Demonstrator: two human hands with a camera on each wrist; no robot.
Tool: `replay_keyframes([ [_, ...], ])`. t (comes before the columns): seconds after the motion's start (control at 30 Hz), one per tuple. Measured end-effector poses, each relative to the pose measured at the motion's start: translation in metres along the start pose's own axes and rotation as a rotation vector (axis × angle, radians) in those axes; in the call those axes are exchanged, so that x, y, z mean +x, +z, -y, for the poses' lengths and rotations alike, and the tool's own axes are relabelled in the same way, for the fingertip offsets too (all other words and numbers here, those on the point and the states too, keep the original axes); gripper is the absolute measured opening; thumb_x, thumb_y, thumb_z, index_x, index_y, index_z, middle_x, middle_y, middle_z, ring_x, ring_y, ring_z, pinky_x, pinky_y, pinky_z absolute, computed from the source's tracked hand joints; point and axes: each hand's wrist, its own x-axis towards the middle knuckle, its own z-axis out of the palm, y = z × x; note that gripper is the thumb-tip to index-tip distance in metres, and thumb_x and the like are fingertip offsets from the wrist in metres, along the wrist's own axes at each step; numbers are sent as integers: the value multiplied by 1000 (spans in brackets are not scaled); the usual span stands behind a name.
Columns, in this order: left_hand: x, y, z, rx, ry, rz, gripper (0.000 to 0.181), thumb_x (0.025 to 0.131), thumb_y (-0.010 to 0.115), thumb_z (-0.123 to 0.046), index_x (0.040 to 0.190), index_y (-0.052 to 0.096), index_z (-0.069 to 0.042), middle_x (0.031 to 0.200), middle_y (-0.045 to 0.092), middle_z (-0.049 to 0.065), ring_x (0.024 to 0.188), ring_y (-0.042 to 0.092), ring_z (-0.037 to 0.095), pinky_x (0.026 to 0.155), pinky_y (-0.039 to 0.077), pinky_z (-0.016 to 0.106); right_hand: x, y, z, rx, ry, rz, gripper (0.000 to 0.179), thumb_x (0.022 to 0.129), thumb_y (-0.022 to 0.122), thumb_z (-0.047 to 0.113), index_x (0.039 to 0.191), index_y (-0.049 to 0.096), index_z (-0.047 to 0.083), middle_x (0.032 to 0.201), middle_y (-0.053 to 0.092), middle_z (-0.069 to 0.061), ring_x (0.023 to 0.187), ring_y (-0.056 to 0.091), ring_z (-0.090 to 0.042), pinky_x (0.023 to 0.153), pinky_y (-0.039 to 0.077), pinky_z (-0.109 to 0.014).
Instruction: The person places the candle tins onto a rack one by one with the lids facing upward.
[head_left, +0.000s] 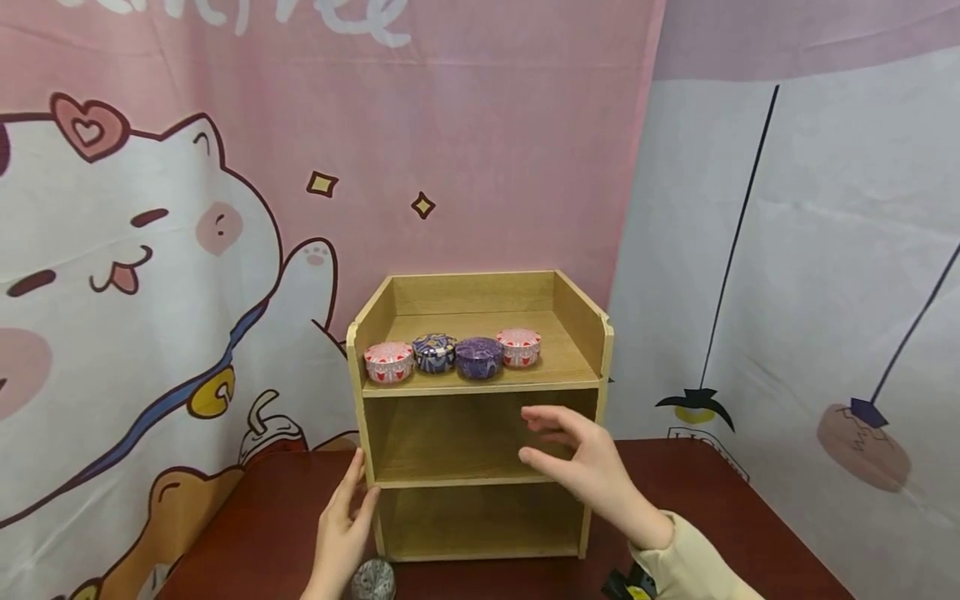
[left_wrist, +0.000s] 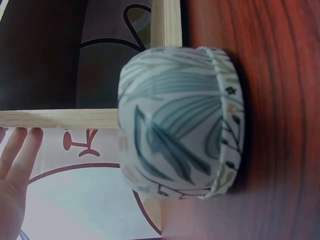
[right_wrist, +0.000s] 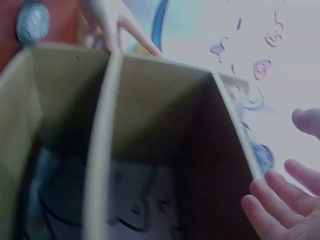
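My left hand [head_left: 341, 525] rests its straight fingertips against the left side of a small wooden shelf [head_left: 480, 387]. Before the shelf's right half, my right hand [head_left: 588, 467] hovers with nothing in it, thumb and fingers spread apart. Along the front of the top level stand a pink-and-red tin [head_left: 389, 363], a navy patterned tin [head_left: 434, 353], a purple tin [head_left: 479, 358] and a second pink-and-red tin [head_left: 519, 347]. Beside my left wrist, a pale leaf-patterned tin [left_wrist: 175, 122] lies on the table, large in the left wrist view.
The shelf's two lower levels open toward me. It stands on a dark red-brown table [head_left: 255, 517]. A black-and-yellow object [head_left: 632, 583] is partly hidden by my right sleeve. Printed cloth [head_left: 487, 125] hangs behind and on the right.
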Motion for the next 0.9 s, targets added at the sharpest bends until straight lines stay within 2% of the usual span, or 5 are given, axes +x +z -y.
replay_keyframes([
  [0.1,1,0,1,8,13,-7,67,90,69,-5,148,43,-27,139,54,4,103,57,6,65,57,26,-13,24,-11,83,8,49,41,83,78,12,122,65,9,117,66,-6,102,63,-26,85,55,-40],
  [0.3,2,-1,2,5,49,-12,67,89,69,-2,147,45,-23,129,62,8,100,60,10,58,54,22,-34,69,-40,244,156,220,45,87,75,21,128,61,8,123,63,-8,110,59,-24,95,50,-37],
  [0.5,0,0,3,-21,44,-7,68,89,69,0,147,46,-24,121,65,9,100,59,4,63,57,24,-49,107,-66,311,140,296,42,89,73,20,129,60,12,125,63,-3,109,59,-16,95,50,-35],
  [0.77,0,0,2,-25,57,-9,67,89,69,1,147,45,-21,119,66,11,100,61,12,64,56,21,-66,151,-85,423,232,434,44,89,72,24,131,59,16,127,61,2,112,57,-14,97,48,-46],
  [0.9,1,-1,2,3,52,-1,67,90,68,-1,148,44,-23,118,66,11,98,62,15,65,57,24,-70,169,-91,477,278,504,47,90,71,24,134,57,17,131,59,3,118,55,-23,98,46,-52],
])
